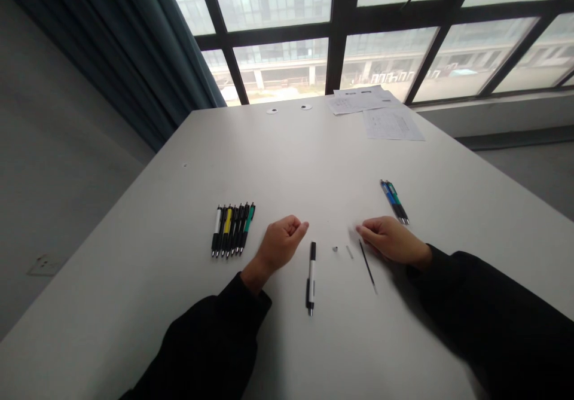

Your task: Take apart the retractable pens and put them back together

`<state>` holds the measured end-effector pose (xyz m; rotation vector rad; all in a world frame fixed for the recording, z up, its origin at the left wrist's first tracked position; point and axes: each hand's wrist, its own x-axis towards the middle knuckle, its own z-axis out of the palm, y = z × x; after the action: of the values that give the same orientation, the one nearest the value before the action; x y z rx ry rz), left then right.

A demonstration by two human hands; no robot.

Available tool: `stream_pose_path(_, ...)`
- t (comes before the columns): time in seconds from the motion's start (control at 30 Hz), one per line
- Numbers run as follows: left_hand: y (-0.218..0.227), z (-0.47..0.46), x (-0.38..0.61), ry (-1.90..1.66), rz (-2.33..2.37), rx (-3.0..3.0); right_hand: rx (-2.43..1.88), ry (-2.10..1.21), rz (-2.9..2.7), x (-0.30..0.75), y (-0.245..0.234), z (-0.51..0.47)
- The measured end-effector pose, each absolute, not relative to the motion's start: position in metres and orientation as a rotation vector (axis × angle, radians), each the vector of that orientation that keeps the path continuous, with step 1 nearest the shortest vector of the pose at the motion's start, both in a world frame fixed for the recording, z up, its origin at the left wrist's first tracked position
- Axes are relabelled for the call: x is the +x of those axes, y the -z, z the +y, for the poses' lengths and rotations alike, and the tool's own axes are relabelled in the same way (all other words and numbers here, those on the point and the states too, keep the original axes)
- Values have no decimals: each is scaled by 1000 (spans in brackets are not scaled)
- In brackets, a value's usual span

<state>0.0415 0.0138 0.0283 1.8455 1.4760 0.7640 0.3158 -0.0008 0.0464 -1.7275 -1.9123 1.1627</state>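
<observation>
My left hand is closed in a loose fist on the white table, thumb against the index finger, with nothing seen in it. On the other side, my right hand is also closed, and no object shows between its fingers. Between the hands lies a white pen barrel with a black grip, its clip toward me. To its right are a small metal tip, a small thin spring and a black ink refill. The refill's upper end is close to my right fingers; whether they touch is unclear.
Left of my left hand, several pens lie side by side, with white, yellow, green and black barrels. A blue pen and a green pen lie beyond my right hand. Printed papers and two cable-hole covers are at the table's far edge.
</observation>
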Motion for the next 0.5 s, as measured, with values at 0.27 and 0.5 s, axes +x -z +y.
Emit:
stream_pose_path(0.27, -27, 12, 41, -784, 1430, 1789, -1720, -1138, -1931, 314, -48, -2)
stream_pose_path(0.5, -27, 11, 40, -766, 1413, 1806, -1728, -1134, -1937, 313, -49, -2)
